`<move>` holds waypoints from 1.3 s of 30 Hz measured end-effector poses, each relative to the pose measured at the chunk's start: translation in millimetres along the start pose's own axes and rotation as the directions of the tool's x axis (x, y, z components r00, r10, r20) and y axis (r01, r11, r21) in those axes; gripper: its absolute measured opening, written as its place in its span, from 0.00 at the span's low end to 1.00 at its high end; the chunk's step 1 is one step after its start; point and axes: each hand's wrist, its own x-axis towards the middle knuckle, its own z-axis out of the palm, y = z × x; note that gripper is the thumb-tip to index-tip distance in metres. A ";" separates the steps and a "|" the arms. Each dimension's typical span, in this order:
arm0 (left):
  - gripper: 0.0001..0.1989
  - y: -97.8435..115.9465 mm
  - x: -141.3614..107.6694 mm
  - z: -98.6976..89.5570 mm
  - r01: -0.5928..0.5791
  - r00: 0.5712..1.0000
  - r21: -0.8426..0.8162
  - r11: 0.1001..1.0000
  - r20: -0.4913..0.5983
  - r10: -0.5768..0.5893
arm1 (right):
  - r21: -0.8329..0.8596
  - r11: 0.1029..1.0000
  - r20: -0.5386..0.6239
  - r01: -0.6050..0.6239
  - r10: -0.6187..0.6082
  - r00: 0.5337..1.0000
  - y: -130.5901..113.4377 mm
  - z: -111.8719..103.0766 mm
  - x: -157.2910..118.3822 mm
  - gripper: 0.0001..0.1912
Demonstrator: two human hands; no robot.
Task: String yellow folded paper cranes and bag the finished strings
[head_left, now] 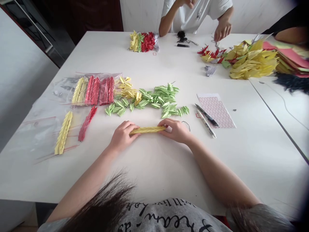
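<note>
A yellow folded-paper strip [148,130] lies level between my hands, just above or on the white table. My left hand [124,134] grips its left end, and the fingers of my right hand [175,130] are closed on its right end. Beyond the strip, green folded pieces [156,98] and yellow folded pieces [126,88] lie in a loose pile. A thin dark thread loop [186,125] is beside my right hand. Farther left lie another yellow strip [63,132] and a red strip [87,124].
Plastic bags [65,88] holding yellow and red strips lie at left. Two pens [207,115] rest by a label sheet [216,109] at right. Across the table [173,69], a person [193,16] handles red and yellow pieces near a large yellow pile [253,61].
</note>
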 end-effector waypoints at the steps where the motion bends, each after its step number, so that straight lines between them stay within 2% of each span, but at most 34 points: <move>1: 0.08 4.1 1.6 -3.2 0.038 0.999 -0.030 0.999 0.019 -0.037 | 0.062 0.997 0.000 -0.051 0.051 0.999 -2.4 -2.5 1.1 0.09; 4: 0.13 17.8 10.5 -14.6 0.230 0.964 -0.137 0.963 0.167 -0.207 | 0.311 0.939 0.016 -0.145 0.148 0.989 -11.6 -13.8 8.2 0.18; 7: 0.21 28.5 24.2 -22.7 0.447 0.851 -0.296 0.844 0.430 -0.299 | 0.500 0.848 0.059 -0.174 0.167 0.984 -21.2 -25.4 20.4 0.24; 9: 0.21 32.5 33.8 -23.4 0.545 0.779 -0.435 0.717 0.579 -0.241 | 0.539 0.822 0.050 -0.184 0.187 0.981 -26.3 -29.9 29.8 0.25; 12: 0.19 35.6 45.5 -18.4 0.619 0.727 -0.567 0.544 0.675 -0.124 | 0.563 0.809 -0.040 -0.171 0.233 0.972 -31.1 -30.7 43.3 0.25; 15: 0.19 39.4 53.8 -12.6 0.660 0.710 -0.614 0.433 0.698 -0.091 | 0.572 0.807 -0.137 -0.144 0.267 0.954 -33.1 -27.9 54.7 0.24; 18: 0.20 45.7 61.2 -11.2 0.669 0.708 -0.639 0.380 0.703 -0.064 | 0.573 0.811 -0.216 -0.112 0.282 0.935 -34.3 -26.6 63.6 0.24; 20: 0.21 50.8 66.0 -11.6 0.650 0.734 -0.685 0.329 0.678 -0.037 | 0.552 0.829 -0.267 -0.087 0.275 0.924 -36.4 -27.1 67.7 0.24; 23: 0.20 57.3 71.7 -9.6 0.607 0.784 -0.771 0.191 0.620 0.009 | 0.514 0.856 -0.330 -0.051 0.252 0.910 -42.8 -27.0 69.9 0.25; 26: 0.22 60.9 73.7 -2.4 0.612 0.788 -0.788 0.064 0.615 0.039 | 0.512 0.858 -0.374 -0.043 0.268 0.888 -50.9 -22.2 67.6 0.24; 30: 0.24 61.9 71.3 8.6 0.626 0.778 -0.779 0.033 0.627 0.042 | 0.527 0.846 -0.348 -0.077 0.297 0.889 -56.2 -11.1 63.4 0.24; 33: 0.23 62.4 68.4 11.9 0.622 0.782 -0.783 0.024 0.623 0.037 | 0.536 0.843 -0.347 -0.049 0.273 0.897 -53.5 -7.1 64.5 0.26; 36: 0.23 64.0 66.1 11.9 0.655 0.755 -0.756 -0.001 0.654 0.051 | 0.682 0.731 -0.317 -0.020 0.321 0.892 -47.5 -7.8 68.6 0.33; 38: 0.23 65.4 65.2 12.3 0.671 0.740 -0.741 -0.019 0.669 0.059 | 0.778 0.627 -0.242 -0.053 0.375 0.895 -44.7 -8.2 70.7 0.38; 39: 0.23 66.1 64.8 12.9 0.676 0.736 -0.737 -0.023 0.674 0.060 | 0.793 0.604 -0.211 -0.080 0.395 0.894 -44.2 -7.6 71.2 0.40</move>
